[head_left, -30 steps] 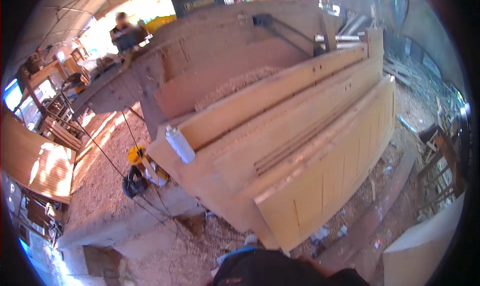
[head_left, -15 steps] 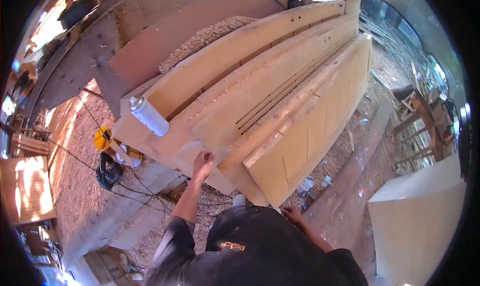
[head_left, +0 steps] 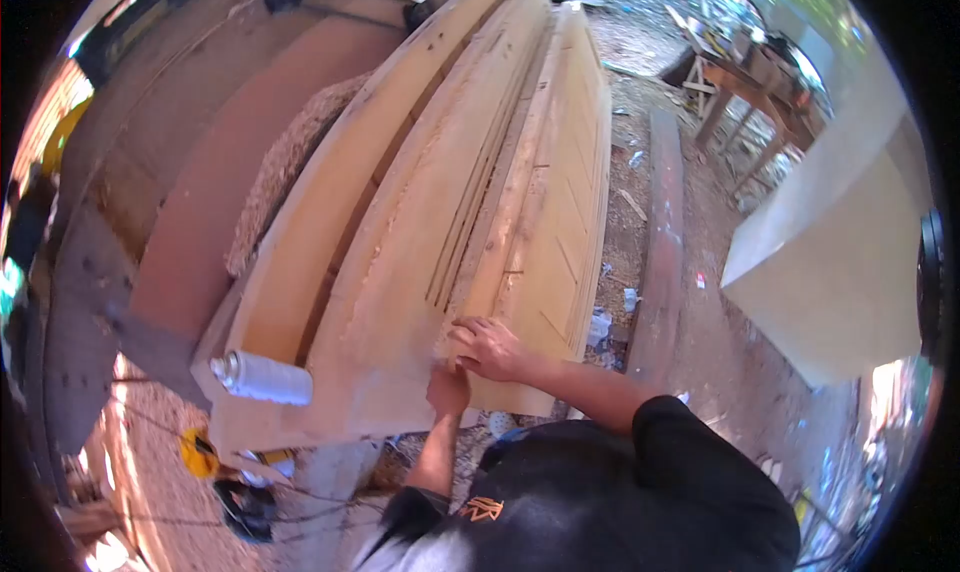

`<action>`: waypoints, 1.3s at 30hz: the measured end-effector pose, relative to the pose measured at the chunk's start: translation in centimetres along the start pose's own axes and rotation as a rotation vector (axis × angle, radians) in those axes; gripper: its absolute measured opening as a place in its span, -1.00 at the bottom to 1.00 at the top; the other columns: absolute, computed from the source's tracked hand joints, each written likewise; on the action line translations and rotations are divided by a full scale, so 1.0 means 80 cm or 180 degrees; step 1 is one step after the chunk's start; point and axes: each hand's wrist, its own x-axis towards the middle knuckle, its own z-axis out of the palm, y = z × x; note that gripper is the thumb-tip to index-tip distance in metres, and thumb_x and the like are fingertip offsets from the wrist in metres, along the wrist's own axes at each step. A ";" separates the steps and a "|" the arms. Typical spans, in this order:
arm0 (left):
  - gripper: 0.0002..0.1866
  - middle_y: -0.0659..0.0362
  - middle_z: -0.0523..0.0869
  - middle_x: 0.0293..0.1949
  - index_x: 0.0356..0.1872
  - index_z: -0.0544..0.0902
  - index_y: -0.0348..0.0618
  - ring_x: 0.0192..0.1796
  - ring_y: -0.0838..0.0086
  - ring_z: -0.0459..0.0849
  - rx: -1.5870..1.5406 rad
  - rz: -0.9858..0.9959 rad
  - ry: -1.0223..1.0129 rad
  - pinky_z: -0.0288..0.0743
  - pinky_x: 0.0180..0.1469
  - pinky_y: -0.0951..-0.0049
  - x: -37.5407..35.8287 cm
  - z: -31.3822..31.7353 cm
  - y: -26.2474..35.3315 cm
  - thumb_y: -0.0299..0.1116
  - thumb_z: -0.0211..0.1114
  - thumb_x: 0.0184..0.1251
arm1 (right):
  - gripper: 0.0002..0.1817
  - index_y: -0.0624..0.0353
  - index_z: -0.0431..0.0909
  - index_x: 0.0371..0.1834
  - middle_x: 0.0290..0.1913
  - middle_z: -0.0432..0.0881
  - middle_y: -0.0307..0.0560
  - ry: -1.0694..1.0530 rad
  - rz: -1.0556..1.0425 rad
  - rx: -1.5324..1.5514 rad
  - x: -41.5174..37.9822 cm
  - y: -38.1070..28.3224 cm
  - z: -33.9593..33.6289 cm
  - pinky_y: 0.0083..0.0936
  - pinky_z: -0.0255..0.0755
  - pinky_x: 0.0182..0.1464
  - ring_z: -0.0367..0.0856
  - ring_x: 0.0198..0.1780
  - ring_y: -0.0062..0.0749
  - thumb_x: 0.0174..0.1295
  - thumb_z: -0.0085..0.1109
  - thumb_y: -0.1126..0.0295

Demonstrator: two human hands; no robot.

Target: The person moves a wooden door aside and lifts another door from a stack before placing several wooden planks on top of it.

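My right hand (head_left: 487,350) curls over the board's (head_left: 492,287) near end; left (head_left: 449,390) touches it, grip unclear; open ground (head_left: 715,337) rightward.

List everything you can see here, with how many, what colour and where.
Long boards: at least three, tan, centre
Spray can: one, whitish, near end of boards
Shavings heap: one, tan, left of boards
Broad sheet: one, reddish-brown, left
Unclear object: one, yellow, lower left
Ground beam: one, brownish, right of boards
Wooden stand: one, brown, upper right
Large panelled piece: one, cream, right
Left hand, right hand: one each, bare, boards' near end
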 end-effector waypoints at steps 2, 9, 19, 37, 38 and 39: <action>-0.53 -0.15 0.68 -0.06 0.06 0.55 -0.17 -0.03 -0.14 0.65 -0.0071 0.0190 -0.0002 0.51 0.00 -0.07 -0.006 -0.018 0.011 0.04 0.06 0.45 | -0.53 0.14 0.47 0.17 0.32 0.42 0.03 -0.0075 -0.0162 -0.0487 0.012 0.015 0.029 -0.11 0.24 0.36 0.36 0.37 -0.06 0.28 0.20 0.14; -0.47 -0.17 0.71 -0.09 -0.05 0.62 -0.20 -0.04 -0.17 0.66 -0.0167 -0.0377 -0.0239 0.49 0.03 -0.10 -0.022 -0.055 0.054 0.11 0.02 0.44 | -0.59 0.13 0.59 -0.05 0.13 0.56 -0.02 -0.0397 -0.0382 -0.1354 0.029 0.053 0.079 -0.04 0.15 0.39 0.40 0.32 -0.16 0.32 0.09 0.00; -0.29 -0.25 0.72 -0.13 -0.11 0.64 -0.28 0.01 -0.18 0.66 0.0274 -0.0520 -0.0200 0.47 0.10 -0.10 -0.016 -0.042 0.047 0.29 -0.08 0.42 | -0.65 0.11 0.63 -0.39 -0.27 0.62 -0.08 -0.0309 -0.0650 -0.0984 0.043 0.071 0.089 -0.06 0.18 0.36 0.57 -0.02 -0.18 0.28 0.08 0.06; -0.39 -0.20 0.74 -0.29 -0.29 0.70 -0.20 -0.16 -0.16 0.70 0.0878 -0.0741 0.0460 0.51 -0.06 -0.10 -0.008 -0.009 0.033 0.21 0.00 0.40 | -0.63 0.07 0.76 -0.38 -0.30 0.74 -0.11 -0.0810 -0.0360 -0.0519 0.049 0.073 0.091 -0.21 0.25 0.31 0.67 -0.09 -0.20 0.23 0.09 0.04; -0.39 -0.20 0.74 -0.30 -0.31 0.70 -0.21 -0.17 -0.17 0.70 0.0821 -0.0700 0.0500 0.50 -0.07 -0.11 -0.007 -0.007 0.039 0.20 0.01 0.40 | -0.63 0.06 0.76 -0.37 -0.30 0.74 -0.11 -0.0857 -0.0362 -0.0535 0.049 0.073 0.091 -0.22 0.26 0.30 0.67 -0.08 -0.21 0.23 0.09 0.04; -0.39 -0.19 0.74 -0.31 -0.33 0.70 -0.23 -0.18 -0.18 0.69 0.0764 -0.0675 0.0548 0.50 -0.08 -0.11 -0.012 -0.008 0.040 0.19 0.01 0.40 | -0.63 0.06 0.76 -0.36 -0.29 0.74 -0.12 -0.0881 -0.0335 -0.0535 0.049 0.075 0.091 -0.22 0.26 0.29 0.67 -0.07 -0.22 0.23 0.09 0.03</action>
